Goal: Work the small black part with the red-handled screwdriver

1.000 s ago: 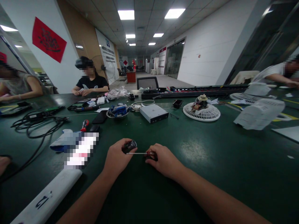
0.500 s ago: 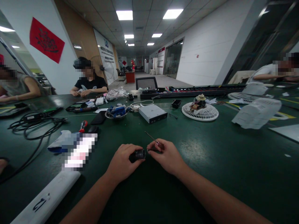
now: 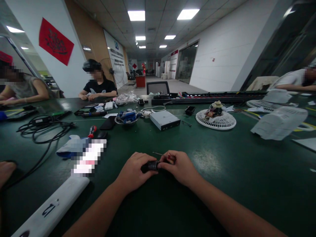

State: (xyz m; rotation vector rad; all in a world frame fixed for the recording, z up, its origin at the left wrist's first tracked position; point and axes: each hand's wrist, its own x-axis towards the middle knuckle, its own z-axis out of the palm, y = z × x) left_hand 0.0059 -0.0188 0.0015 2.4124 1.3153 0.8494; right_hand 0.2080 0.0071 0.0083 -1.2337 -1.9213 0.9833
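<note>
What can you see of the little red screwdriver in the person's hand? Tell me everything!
The small metal-and-red screwdriver has a thin, shiny metal shaft and a red grip, which looks like plastic. The grip is mostly wrapped in the bare right hand. The shaft points left, nearly level, just above a black cylindrical part held in the left hand. The tip is too small to make out.
</note>
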